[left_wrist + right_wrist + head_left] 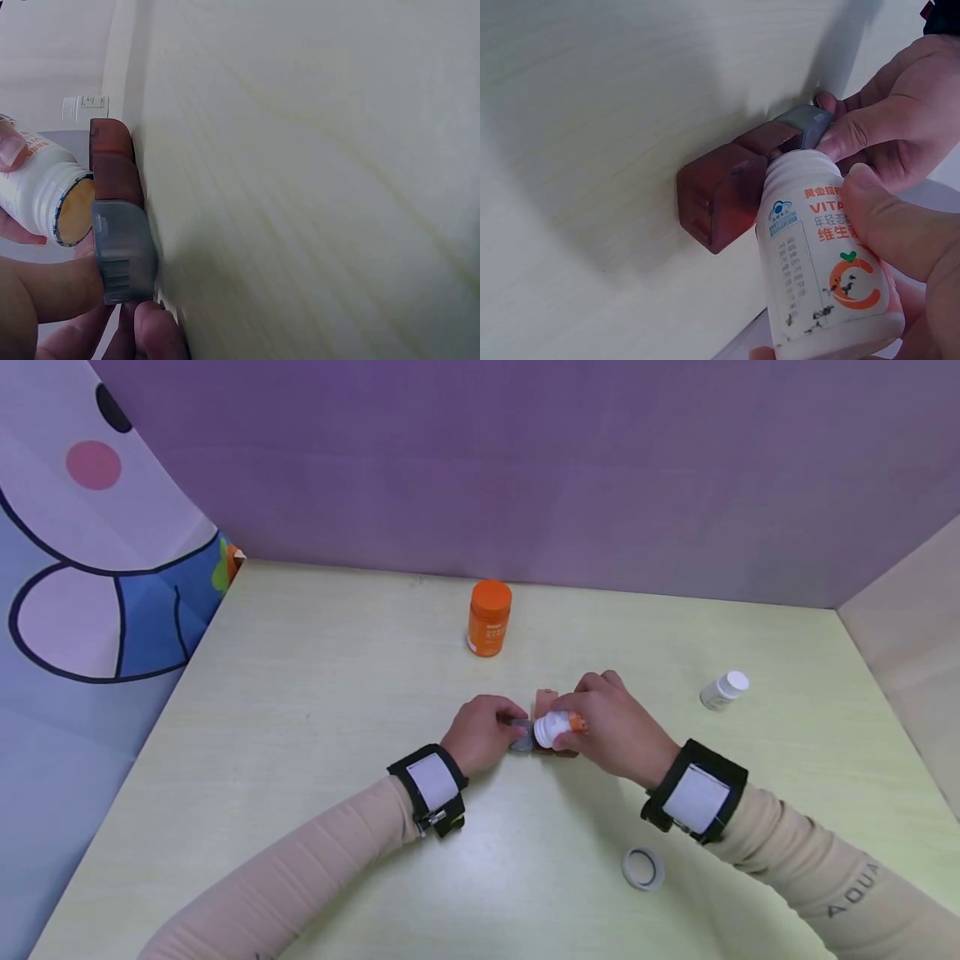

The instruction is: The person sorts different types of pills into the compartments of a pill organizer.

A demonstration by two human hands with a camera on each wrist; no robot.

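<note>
Short of the table's [360, 643] far edge, left hand [480, 739] pinches the segmented case [118, 178]; right hand [611, 727] grips the tilted bottle [817, 255]. Preferably, tilt gradually, mouth close.

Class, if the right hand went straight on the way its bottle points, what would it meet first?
Probably the pill box, right at the mouth of the bottle; whether they already touch is hard to tell.

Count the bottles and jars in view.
3: an orange jar near the far edge of the table, a tilted white bottle in the right hand, and a small white bottle toward the table's right side.
</note>
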